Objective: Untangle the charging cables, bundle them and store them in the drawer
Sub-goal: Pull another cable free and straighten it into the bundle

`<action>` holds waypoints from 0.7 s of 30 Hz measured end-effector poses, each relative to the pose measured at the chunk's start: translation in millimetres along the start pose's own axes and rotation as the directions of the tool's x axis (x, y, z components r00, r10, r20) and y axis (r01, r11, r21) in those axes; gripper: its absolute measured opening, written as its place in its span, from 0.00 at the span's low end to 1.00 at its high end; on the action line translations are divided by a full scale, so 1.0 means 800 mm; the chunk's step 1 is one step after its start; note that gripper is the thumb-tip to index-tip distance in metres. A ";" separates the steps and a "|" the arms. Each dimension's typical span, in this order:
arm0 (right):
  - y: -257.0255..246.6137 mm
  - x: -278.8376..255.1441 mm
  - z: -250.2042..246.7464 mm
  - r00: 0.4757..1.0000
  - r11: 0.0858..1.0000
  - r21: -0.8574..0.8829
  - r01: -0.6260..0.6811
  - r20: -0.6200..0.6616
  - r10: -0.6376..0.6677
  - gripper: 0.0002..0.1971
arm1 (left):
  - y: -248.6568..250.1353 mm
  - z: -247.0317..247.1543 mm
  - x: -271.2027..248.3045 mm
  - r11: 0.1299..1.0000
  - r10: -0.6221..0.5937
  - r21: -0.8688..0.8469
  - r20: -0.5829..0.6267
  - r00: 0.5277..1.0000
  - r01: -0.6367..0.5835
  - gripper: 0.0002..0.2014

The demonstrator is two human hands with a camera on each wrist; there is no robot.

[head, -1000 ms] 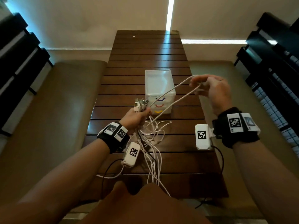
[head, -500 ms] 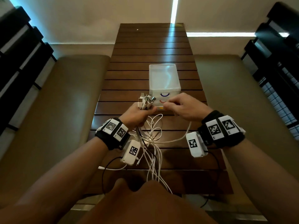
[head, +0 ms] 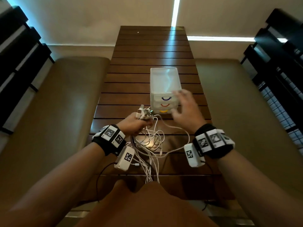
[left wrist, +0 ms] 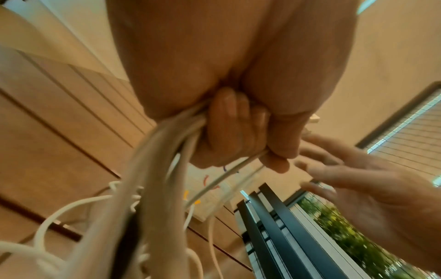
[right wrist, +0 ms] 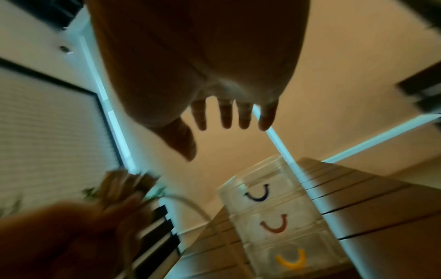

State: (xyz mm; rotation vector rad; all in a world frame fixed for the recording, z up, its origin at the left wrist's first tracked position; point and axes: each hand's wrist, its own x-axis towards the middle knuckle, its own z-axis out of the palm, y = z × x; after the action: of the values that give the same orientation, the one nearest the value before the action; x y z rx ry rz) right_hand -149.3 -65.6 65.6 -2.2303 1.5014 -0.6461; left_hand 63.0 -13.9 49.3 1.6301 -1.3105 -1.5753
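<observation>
My left hand [head: 136, 124] grips a bunch of white charging cables [head: 150, 141] in its fist, their plugs [head: 144, 112] sticking up above the knuckles. In the left wrist view the fingers [left wrist: 233, 130] curl tightly round the cable strands [left wrist: 152, 188], which hang down in loops onto the wooden table [head: 154, 63]. My right hand [head: 183, 108] hovers empty with spread, straight fingers [right wrist: 225, 115] in front of a small translucent drawer unit [head: 164, 89]. The unit has three closed drawers with purple [right wrist: 257, 194], orange [right wrist: 274, 226] and yellow [right wrist: 291, 261] handles.
Padded benches [head: 62, 112] run along both sides of the slatted table. Dark slatted chair backs [head: 278, 63] stand at far left and right. Cable tails trail off the near table edge [head: 152, 177] toward my lap.
My right hand let go of the cable it had pulled up to the right, came back beside the left fist, and now hangs open in front of the drawers. The left fist stayed put.
</observation>
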 end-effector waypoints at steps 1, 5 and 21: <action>-0.015 -0.004 0.009 0.989 0.995 -0.048 0.088 0.122 -0.081 0.29 | 0.005 0.005 0.000 0.999 0.029 0.030 0.022 0.999 -0.029 0.07; -0.033 -0.002 0.016 0.939 0.991 0.015 0.134 0.319 -0.132 0.10 | 0.008 0.006 0.003 0.997 0.074 0.007 0.049 0.996 -0.074 0.08; -0.035 -0.007 -0.006 0.923 0.940 -0.304 0.157 0.383 -0.031 0.15 | 0.013 0.022 0.011 0.961 0.197 0.188 0.056 0.979 -0.204 0.09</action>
State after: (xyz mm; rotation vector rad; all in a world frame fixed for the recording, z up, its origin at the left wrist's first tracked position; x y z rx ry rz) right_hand -132.2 -50.8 83.6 -2.5050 1.3871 0.0243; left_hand 42.3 -21.7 50.7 1.5286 -1.6367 -1.3993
